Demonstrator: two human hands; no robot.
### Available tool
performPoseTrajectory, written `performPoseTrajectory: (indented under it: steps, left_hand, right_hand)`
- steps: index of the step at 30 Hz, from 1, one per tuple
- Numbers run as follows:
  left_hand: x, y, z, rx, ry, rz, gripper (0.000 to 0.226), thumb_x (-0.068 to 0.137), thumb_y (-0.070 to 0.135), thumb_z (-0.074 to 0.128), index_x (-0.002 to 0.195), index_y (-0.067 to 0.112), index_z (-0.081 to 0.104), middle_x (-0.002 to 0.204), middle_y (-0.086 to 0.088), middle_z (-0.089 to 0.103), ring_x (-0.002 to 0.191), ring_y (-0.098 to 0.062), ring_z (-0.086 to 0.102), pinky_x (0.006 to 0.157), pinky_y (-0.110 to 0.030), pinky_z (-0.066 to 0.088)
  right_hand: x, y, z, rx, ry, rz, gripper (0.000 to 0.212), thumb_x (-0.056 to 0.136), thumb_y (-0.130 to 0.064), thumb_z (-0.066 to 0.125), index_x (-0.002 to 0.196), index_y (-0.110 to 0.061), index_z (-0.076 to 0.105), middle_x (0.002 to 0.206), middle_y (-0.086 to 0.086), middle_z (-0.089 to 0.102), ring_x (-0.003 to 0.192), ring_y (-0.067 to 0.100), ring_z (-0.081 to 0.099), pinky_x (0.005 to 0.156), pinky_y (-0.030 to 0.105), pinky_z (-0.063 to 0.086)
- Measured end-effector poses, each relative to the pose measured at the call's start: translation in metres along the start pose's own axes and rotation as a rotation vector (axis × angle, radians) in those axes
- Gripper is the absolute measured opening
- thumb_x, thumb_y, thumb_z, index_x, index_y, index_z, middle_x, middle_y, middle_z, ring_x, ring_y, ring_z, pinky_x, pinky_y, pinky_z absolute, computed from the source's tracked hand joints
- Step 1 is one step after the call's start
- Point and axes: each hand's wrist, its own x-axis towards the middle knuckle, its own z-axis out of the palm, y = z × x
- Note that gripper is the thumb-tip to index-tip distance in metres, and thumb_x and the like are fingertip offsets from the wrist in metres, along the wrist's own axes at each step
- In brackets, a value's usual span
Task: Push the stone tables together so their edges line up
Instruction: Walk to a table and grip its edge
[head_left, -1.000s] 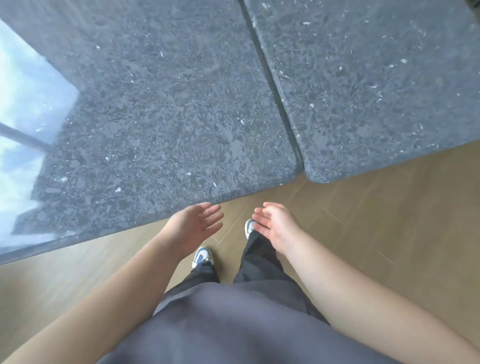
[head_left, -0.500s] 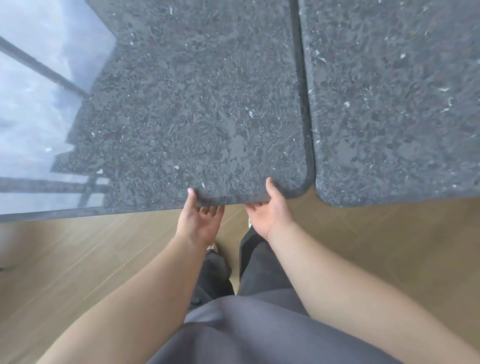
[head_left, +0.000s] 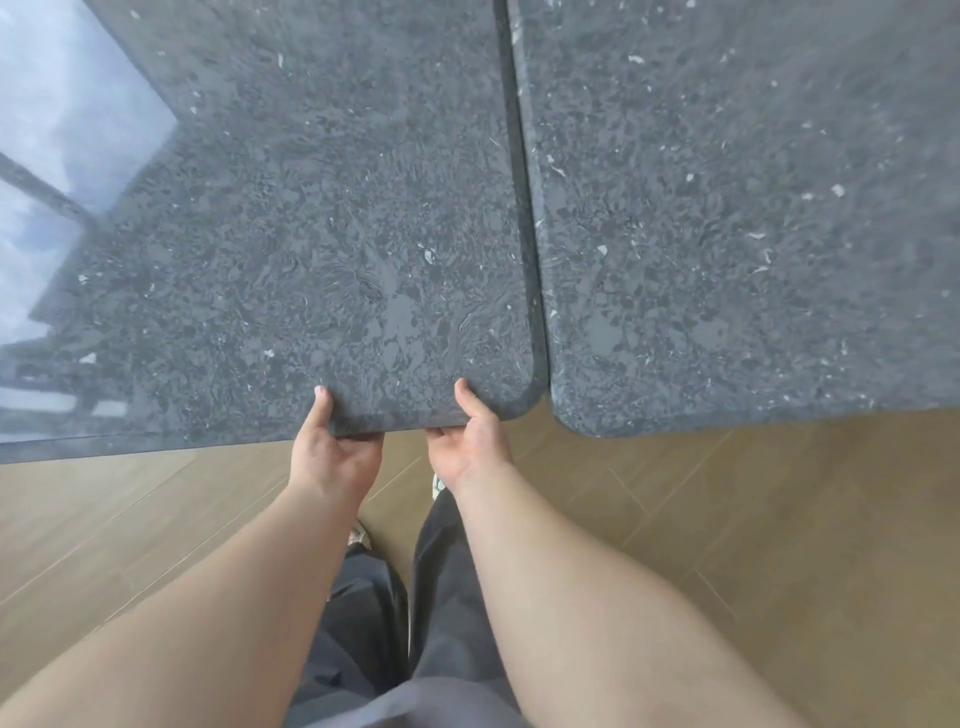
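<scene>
Hands grip the near edge of the left stone table (head_left: 291, 249), close to its right near corner. The left hand (head_left: 332, 452) has its thumb laid on the tabletop and its fingers curled under the edge, so the grip is closed on the slab. The right hand (head_left: 470, 447) holds the same edge in the same way, thumb on top, fingers hidden beneath, just left of the rounded corner. The two hands sit near each other, with a short stretch of bare edge between them.

The left stone table fills the upper left and centre of the view. Its surface is dark grey with a mottled, speckled pattern, and its far left part carries a bright reflection of a window. The right stone table (head_left: 753, 218) has the same dark speckled finish and occupies the upper right.

A narrow dark gap runs between the facing side edges of the two tables, from the top of the view down to the near corners. Whether the side edges touch anywhere cannot be told. The near edges are not in line: the near edge of the right stone table lies slightly closer to the person than that of the left one.

Below the tables lies a wooden plank floor (head_left: 753, 519). Dark trousers (head_left: 452, 587) and parts of two shoes show between the bare forearms.
</scene>
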Motion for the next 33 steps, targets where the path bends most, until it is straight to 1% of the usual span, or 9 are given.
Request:
performPoseTrajectory:
  steps: [6, 10, 14, 16, 19, 23, 25, 27, 33]
  left_hand:
    - [0.003, 0.003, 0.001, 0.058, 0.044, -0.008, 0.048, 0.094, 0.035, 0.071, 0.135, 0.012, 0.06, 0.127, -0.01, 0.071, 0.119, -0.027, 0.066, 0.101, -0.047, 0.051]
    - [0.0, 0.0, 0.006, 0.101, 0.094, 0.018, 0.047, 0.098, 0.036, 0.067, 0.136, 0.011, 0.056, 0.13, -0.009, 0.068, 0.117, -0.026, 0.065, 0.096, -0.045, 0.052]
    - [-0.002, -0.002, 0.006, 0.148, 0.082, 0.034, 0.048, 0.1, 0.035, 0.063, 0.139, 0.009, 0.053, 0.135, -0.011, 0.065, 0.122, -0.026, 0.063, 0.105, -0.044, 0.049]
    - [-0.002, -0.001, 0.005, 0.164, 0.062, 0.028, 0.046, 0.101, 0.035, 0.061, 0.137, 0.007, 0.054, 0.135, -0.011, 0.064, 0.121, -0.026, 0.063, 0.107, -0.044, 0.048]
    - [-0.003, 0.001, 0.003, 0.179, 0.042, 0.024, 0.039, 0.101, 0.035, 0.062, 0.126, 0.006, 0.057, 0.132, -0.012, 0.065, 0.111, -0.026, 0.065, 0.105, -0.043, 0.049]
    - [0.001, 0.003, -0.002, 0.215, 0.038, 0.04, 0.046, 0.101, 0.035, 0.061, 0.139, 0.009, 0.053, 0.135, -0.01, 0.064, 0.121, -0.026, 0.063, 0.11, -0.045, 0.046]
    - [0.002, 0.004, -0.004, 0.241, 0.037, 0.045, 0.043, 0.102, 0.035, 0.059, 0.138, 0.011, 0.054, 0.13, -0.008, 0.066, 0.113, -0.025, 0.066, 0.108, -0.045, 0.048]
    - [0.002, 0.003, -0.006, 0.255, 0.047, 0.059, 0.039, 0.102, 0.036, 0.059, 0.133, 0.012, 0.056, 0.125, -0.007, 0.068, 0.105, -0.023, 0.067, 0.102, -0.044, 0.05]
    - [0.0, 0.0, -0.007, 0.301, 0.051, 0.101, 0.035, 0.104, 0.035, 0.056, 0.131, 0.012, 0.054, 0.124, -0.007, 0.066, 0.102, -0.023, 0.066, 0.098, -0.043, 0.05]
  right_hand:
    - [-0.003, -0.008, 0.001, -0.039, -0.007, 0.039, 0.013, 0.096, -0.011, 0.067, 0.107, -0.007, 0.063, 0.122, 0.018, 0.068, 0.121, 0.032, 0.062, 0.111, 0.047, 0.045]
    - [-0.003, -0.009, 0.0, -0.063, 0.006, 0.051, 0.02, 0.095, -0.014, 0.068, 0.112, -0.007, 0.059, 0.131, 0.018, 0.064, 0.124, 0.031, 0.061, 0.111, 0.046, 0.046]
    - [-0.002, -0.009, -0.002, -0.075, -0.01, 0.057, 0.016, 0.096, -0.016, 0.068, 0.104, -0.007, 0.059, 0.131, 0.016, 0.064, 0.125, 0.03, 0.06, 0.112, 0.046, 0.044]
    - [-0.002, -0.008, -0.002, -0.082, -0.007, 0.051, 0.023, 0.096, -0.017, 0.068, 0.114, -0.007, 0.059, 0.131, 0.015, 0.064, 0.126, 0.03, 0.059, 0.112, 0.045, 0.044]
    - [-0.002, -0.007, -0.003, -0.091, -0.015, 0.036, 0.032, 0.096, -0.017, 0.068, 0.124, -0.009, 0.056, 0.13, 0.014, 0.063, 0.127, 0.029, 0.058, 0.112, 0.045, 0.044]
    - [-0.003, -0.006, -0.007, -0.113, -0.016, 0.032, 0.032, 0.096, -0.019, 0.069, 0.124, -0.01, 0.055, 0.134, 0.014, 0.062, 0.124, 0.028, 0.06, 0.112, 0.045, 0.044]
    - [-0.005, -0.006, -0.008, -0.119, -0.016, 0.026, 0.038, 0.095, -0.019, 0.069, 0.129, -0.01, 0.055, 0.133, 0.013, 0.063, 0.118, 0.027, 0.061, 0.112, 0.045, 0.044]
    - [-0.007, -0.006, -0.009, -0.112, -0.017, 0.027, 0.042, 0.096, -0.019, 0.069, 0.134, -0.008, 0.054, 0.133, 0.013, 0.063, 0.121, 0.027, 0.061, 0.112, 0.045, 0.044]
    - [-0.01, -0.008, -0.01, -0.092, -0.028, 0.032, 0.047, 0.098, -0.016, 0.065, 0.14, -0.005, 0.05, 0.138, 0.017, 0.06, 0.13, 0.03, 0.056, 0.113, 0.047, 0.042]
